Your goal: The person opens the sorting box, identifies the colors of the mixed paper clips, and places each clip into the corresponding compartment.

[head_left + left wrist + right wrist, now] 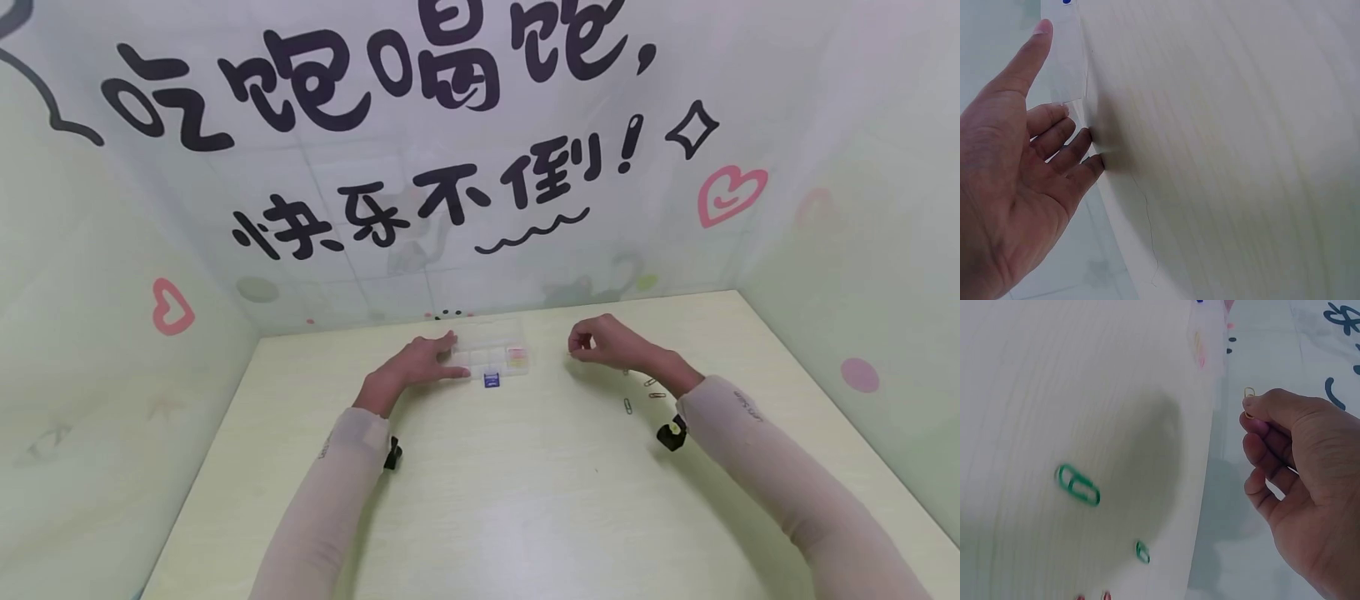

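A clear plastic compartment box (495, 352) lies at the far middle of the table, with a small blue clip (491, 380) at its near edge. My left hand (427, 363) rests flat beside the box's left end, its straight fingers (1054, 122) touching the box (1067, 56). To the right of the box my right hand (600, 342) hovers above the table, curled, pinching a small yellow paper clip (1249, 395) between thumb and forefinger. Green paper clips (1077, 484) lie on the table under that hand.
Loose paper clips (645, 392) lie scattered by my right wrist. The pale wooden table (525, 483) is enclosed by printed walls at the back and on both sides. Pink items sit in the box's right compartment (517, 353).
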A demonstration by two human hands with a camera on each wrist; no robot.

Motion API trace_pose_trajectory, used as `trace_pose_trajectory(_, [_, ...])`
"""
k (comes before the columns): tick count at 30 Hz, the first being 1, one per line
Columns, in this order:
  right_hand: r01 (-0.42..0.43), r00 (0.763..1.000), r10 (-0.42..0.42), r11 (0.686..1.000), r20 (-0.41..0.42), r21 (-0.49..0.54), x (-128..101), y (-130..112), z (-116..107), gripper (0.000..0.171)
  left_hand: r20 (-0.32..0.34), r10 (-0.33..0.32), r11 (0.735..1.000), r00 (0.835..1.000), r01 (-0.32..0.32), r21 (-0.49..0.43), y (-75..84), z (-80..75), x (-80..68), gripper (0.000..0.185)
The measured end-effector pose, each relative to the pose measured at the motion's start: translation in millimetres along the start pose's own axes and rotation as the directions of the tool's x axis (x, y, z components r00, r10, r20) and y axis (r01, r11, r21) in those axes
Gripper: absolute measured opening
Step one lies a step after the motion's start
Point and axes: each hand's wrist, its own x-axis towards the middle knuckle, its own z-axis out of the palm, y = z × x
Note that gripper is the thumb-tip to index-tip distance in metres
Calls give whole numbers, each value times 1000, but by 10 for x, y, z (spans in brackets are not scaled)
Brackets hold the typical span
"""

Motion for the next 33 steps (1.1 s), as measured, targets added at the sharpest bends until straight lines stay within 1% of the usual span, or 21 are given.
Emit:
trace_pose_trajectory(5, [4,1000,-4,1000,-3,0,124,-71,98,13,-1,9,1000,1000,-9,4,-19,16,8,101])
trace_pose_trajectory(16, [20,1000,-20,1000,-2,-15,360,-269,248,10,-5,-3,1000,1000,3,2,-2,11,-4,100])
trace_pose_trajectory(25, [57,998,-57,998,-1,-30,504,-334,393,9,-6,-2,1000,1000,2,7,4,11,-14,100])
trace_pose_trajectory(33, [73,997,-74,996,-13,-51,564,-351,495,8,-4,-5,1000,1000,5,2,-13,4,6,100])
